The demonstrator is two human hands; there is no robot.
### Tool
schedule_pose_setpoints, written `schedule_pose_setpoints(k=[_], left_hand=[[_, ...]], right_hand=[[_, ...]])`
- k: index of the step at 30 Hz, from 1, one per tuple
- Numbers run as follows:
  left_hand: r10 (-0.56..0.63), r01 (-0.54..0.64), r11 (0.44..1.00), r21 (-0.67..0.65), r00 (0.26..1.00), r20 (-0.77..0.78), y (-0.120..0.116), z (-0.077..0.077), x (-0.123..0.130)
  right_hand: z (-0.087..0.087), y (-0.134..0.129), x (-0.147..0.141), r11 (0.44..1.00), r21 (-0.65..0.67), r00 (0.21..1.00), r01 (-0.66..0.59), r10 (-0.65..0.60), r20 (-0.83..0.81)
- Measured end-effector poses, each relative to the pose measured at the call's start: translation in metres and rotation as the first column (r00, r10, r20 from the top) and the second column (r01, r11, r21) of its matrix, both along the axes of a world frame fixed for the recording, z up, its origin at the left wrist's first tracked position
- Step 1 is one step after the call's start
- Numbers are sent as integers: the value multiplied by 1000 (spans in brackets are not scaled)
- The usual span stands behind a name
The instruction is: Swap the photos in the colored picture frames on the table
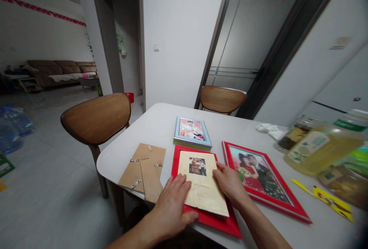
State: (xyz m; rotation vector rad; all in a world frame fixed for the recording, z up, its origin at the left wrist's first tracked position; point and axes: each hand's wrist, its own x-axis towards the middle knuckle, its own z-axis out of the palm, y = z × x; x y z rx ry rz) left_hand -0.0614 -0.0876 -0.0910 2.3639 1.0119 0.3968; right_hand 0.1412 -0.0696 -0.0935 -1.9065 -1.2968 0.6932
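White tabletop point(126, 145) on my feed: leftmost sits a cardboard frame backing point(142, 172) with metal clips point(134, 161). My left hand point(172, 207) lies flat and open on a yellowed photo card point(201, 180), which rests on a red frame point(212, 218). My right hand point(230, 184), also open, rests on the card's right edge without gripping, just beside a red-framed portrait point(258, 176).

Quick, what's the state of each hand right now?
Left hand: open, lying flat on the cream photo sheet, not gripping.
Right hand: open, resting on the sheet's right edge, not gripping.
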Motion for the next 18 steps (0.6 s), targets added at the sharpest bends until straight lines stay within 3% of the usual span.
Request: schedule_pose_setpoints(k=[5, 9, 14, 18], left_hand=[[-3, 5, 999, 49, 999, -44, 1, 2, -1], [-2, 7, 997, 83, 998, -62, 3, 0, 5], [-14, 17, 997, 70, 999, -51, 1, 1, -4], [65, -60, 990, 128, 997, -33, 8, 2, -55]], right_hand=[[2, 5, 0, 998, -64, 903, -6, 33, 429], [2, 3, -5, 994, -110, 782, 15, 57, 620], [1, 0, -6, 994, -109, 733, 32, 51, 678], [6, -5, -27, 996, 10, 809, -84, 62, 585]])
